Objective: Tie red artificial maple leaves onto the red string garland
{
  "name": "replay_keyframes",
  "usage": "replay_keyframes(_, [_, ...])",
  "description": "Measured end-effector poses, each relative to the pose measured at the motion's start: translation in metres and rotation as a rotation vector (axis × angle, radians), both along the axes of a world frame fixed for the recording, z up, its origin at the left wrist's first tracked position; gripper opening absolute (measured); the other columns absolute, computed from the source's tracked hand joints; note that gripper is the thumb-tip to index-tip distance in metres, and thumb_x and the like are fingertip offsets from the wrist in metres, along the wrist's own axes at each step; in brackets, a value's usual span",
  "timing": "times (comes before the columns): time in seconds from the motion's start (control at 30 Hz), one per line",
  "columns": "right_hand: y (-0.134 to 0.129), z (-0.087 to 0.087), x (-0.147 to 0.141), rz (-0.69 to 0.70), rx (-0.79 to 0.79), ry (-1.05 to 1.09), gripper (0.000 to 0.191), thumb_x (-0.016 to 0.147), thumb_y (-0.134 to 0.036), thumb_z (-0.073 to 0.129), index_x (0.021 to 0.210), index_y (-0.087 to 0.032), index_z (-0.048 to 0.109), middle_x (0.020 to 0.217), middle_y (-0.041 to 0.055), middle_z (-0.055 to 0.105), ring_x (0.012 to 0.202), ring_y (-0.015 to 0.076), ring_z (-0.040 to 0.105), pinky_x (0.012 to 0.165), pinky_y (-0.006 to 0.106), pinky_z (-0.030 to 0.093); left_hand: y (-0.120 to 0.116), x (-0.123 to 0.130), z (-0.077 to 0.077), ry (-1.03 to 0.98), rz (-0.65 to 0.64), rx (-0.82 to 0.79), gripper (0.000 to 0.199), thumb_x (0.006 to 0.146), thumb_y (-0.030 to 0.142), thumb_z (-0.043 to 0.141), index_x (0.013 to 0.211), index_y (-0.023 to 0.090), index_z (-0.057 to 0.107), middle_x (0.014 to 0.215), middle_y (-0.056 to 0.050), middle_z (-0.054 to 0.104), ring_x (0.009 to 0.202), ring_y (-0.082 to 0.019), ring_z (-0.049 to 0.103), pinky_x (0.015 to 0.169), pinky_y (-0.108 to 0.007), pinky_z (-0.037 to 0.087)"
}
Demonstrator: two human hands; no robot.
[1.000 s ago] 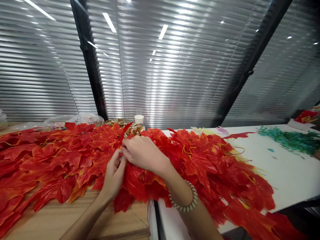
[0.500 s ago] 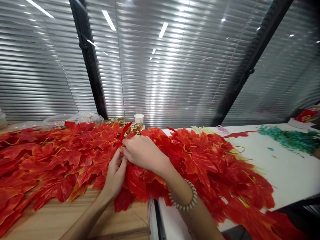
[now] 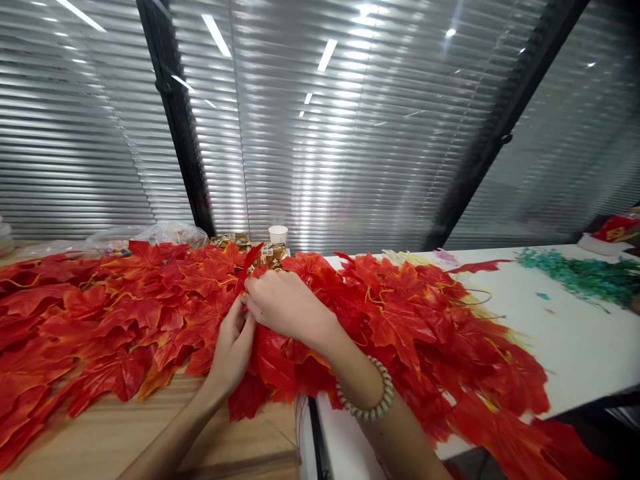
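Red and orange artificial maple leaves [image 3: 400, 323] lie in a long heap across the wooden tabletop [image 3: 240, 450] and the white tabletop [image 3: 590, 347]. Over the middle of the heap, my left hand [image 3: 234, 343] and my right hand [image 3: 283, 303] meet at the fingertips. Both hands pinch at the base of a red leaf [image 3: 251, 261] that stands upright between them. The fingers hide the exact point of grip. A beaded bracelet [image 3: 370, 393] circles my right wrist.
A paper cup [image 3: 278, 234] and gold-coloured packets [image 3: 270, 256] stand behind the heap. Clear plastic bags [image 3: 173, 235] lie at the back left. Teal foliage [image 3: 580, 273] is on the right, near a red item in a white tray [image 3: 605, 245]. Blinds [image 3: 320, 147] fill the background.
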State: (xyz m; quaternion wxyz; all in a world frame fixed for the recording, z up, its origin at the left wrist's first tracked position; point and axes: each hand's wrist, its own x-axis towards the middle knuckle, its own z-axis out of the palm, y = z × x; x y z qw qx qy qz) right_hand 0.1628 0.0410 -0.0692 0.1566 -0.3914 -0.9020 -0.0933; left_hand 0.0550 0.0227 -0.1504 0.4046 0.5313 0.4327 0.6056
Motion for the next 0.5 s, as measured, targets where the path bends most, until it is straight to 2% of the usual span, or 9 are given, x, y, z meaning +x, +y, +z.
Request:
replay_keyframes(0.27, [0.0007,-0.0012,-0.0013,-0.005,-0.049,-0.024,0.018,0.08,-0.011,0.041,0.076,-0.012,0.058,0.067,0.0071,0.06,0.061,0.0164,0.054,0.05,0.026,0.032,-0.0005,0.0004,0.0003,-0.021,-0.016,-0.052,0.034,0.073,0.04,0.056,0.096,0.015,0.057,0.094,-0.006,0.065,0.094,-0.023,0.056,0.079,-0.03,0.044])
replay_keyframes(0.5, [-0.0001,-0.0024,-0.0031,-0.012,-0.053,-0.027,0.018,0.079,-0.008,0.042,0.078,-0.012,0.06,0.069,0.0082,0.061,0.065,0.019,0.057,0.052,0.027,0.035,0.0024,-0.0011,-0.0059,-0.074,-0.032,-0.094,0.038,0.072,0.04,0.058,0.1,0.013,0.057,0.1,-0.008,0.064,0.097,-0.024,0.055,0.078,-0.031,0.045])
